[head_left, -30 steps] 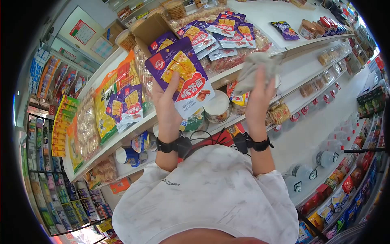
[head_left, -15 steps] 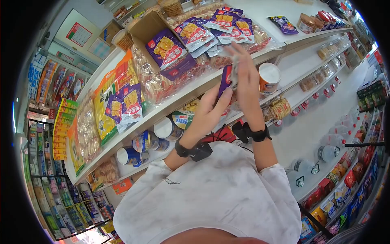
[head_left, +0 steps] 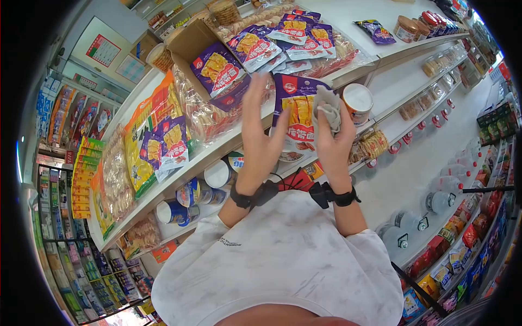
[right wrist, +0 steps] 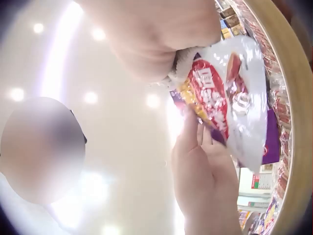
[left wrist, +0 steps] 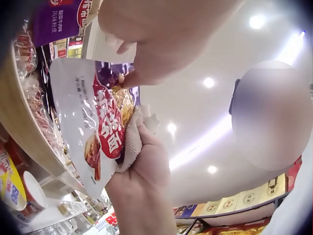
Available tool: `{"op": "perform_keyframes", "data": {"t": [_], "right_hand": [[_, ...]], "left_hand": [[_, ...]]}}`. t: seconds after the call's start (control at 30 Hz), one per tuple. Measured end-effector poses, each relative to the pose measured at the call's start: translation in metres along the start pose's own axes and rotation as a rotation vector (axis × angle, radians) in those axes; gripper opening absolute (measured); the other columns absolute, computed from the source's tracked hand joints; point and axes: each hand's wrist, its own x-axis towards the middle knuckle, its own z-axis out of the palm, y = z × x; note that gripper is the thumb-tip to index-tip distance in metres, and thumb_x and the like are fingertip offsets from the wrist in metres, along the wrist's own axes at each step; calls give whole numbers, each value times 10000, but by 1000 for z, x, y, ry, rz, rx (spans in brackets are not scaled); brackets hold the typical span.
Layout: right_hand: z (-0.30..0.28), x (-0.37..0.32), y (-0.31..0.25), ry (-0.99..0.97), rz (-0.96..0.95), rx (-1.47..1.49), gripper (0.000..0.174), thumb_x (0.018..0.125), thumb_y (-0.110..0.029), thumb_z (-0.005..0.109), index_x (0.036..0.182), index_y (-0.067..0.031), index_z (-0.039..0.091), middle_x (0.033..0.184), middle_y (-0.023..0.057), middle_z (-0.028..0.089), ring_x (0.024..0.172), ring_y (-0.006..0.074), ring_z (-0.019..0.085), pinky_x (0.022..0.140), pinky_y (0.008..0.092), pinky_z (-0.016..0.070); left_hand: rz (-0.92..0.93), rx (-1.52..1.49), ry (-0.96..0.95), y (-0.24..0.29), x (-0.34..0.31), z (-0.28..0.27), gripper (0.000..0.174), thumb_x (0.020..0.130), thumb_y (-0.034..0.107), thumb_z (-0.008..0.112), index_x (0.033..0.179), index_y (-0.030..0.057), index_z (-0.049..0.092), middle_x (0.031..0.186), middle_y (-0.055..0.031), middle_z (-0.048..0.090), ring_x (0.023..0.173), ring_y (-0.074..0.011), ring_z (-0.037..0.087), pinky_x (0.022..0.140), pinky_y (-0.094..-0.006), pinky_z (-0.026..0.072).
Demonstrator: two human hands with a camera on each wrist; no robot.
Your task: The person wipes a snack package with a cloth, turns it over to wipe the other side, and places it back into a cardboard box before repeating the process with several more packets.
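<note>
A purple and white snack pouch (head_left: 299, 103) stands upright between the hands, its printed front towards the head camera. My right hand (head_left: 335, 146) grips its right edge through a crumpled grey cloth (head_left: 328, 106), thumb in front. My left hand (head_left: 262, 136) is at the pouch's left side with fingers straight and blurred, thumb close to the front. In the left wrist view the cloth (left wrist: 131, 142) folds against the edge of the pouch (left wrist: 110, 120). The right wrist view shows the left hand (right wrist: 205, 166) right at the pouch (right wrist: 230, 93).
On the shelf ahead, a cardboard box (head_left: 187, 46) holds a similar pouch (head_left: 217, 70). Several more pouches (head_left: 291, 35) lie beside it on bagged snacks. Two pouches (head_left: 175, 142) rest on a yellow bag (head_left: 142, 144). Tubs (head_left: 357, 100) stand on the lower shelf.
The pouch in hand has turned from edge-on to front-on. The left hand has moved left and its fingers have opened; the right hand has closed on the pouch's right edge with the cloth.
</note>
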Motion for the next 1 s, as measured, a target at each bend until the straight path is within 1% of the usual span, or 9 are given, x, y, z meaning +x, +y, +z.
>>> {"op": "perform_keyframes", "data": {"t": [0.03,0.07,0.2,0.3,0.4,0.6,0.67,0.87,1.0], "right_hand": [[5,-4,-1,9,-10,16,403,888,-46,592,1280,42,561,1159,128,648,1061,193,625,926,306,482],[11,-7,-2,17,-20,32,439,866,-24,582,1299,40,551,1218,155,634,1124,234,622,971,332,473],[38,-13,-8,-198,-436,-117,577,791,-79,611,1354,11,525,1419,206,499,1350,363,442,1122,463,329],[39,-5,-7,-219,-536,-178,602,773,-158,625,1352,-15,539,1453,186,472,1389,385,382,1144,513,280],[35,5,-26,-284,-654,-419,500,798,-207,616,1264,-30,595,1369,147,538,1346,373,437,1122,526,311],[28,37,-2,-198,-644,-358,258,880,-224,573,995,-26,693,1129,136,626,1207,356,539,1090,544,338],[26,36,-4,-148,-641,-364,262,899,-212,561,1015,-13,686,1142,147,627,1207,353,542,1080,517,352],[27,41,8,-30,-413,-31,292,970,-197,515,1059,46,651,1134,192,644,1159,312,587,982,407,431],[21,40,8,-33,-269,-19,306,998,-205,504,1076,59,637,1069,176,667,1039,258,638,904,341,473]], "left_hand": [[7,4,-47,2,0,0,721,860,32,694,1480,-23,330,1517,-215,342,1401,-319,365,1144,-396,295],[28,13,-103,9,-1,2,682,956,204,623,1506,-9,281,1536,-190,327,1423,-302,333,1148,-393,286],[-347,-528,-175,12,-22,0,742,1010,525,335,1537,23,189,1555,-133,310,1422,-251,328,1151,-380,290],[-461,-661,-105,14,-26,0,807,1000,659,194,1525,48,243,1528,-105,368,1382,-231,400,1146,-365,316],[-373,-860,-211,9,-26,-12,802,1005,651,191,1519,39,252,1520,-102,369,1387,-232,386,1149,-361,307],[-446,-439,-261,22,-21,-5,638,1049,495,351,1434,-13,361,1398,-93,443,1284,-179,414,1083,-318,323],[-488,-573,-175,27,-18,2,507,1057,371,449,1373,-25,438,1304,-74,505,1191,-143,459,1025,-299,370],[-519,-433,-406,13,-19,-1,455,1053,347,472,1324,-18,496,1151,-28,589,1020,-100,519,900,-274,434],[-553,-579,-306,16,-19,3,456,1050,364,477,1306,-11,518,1105,-14,599,990,-76,518,868,-260,433]]}}
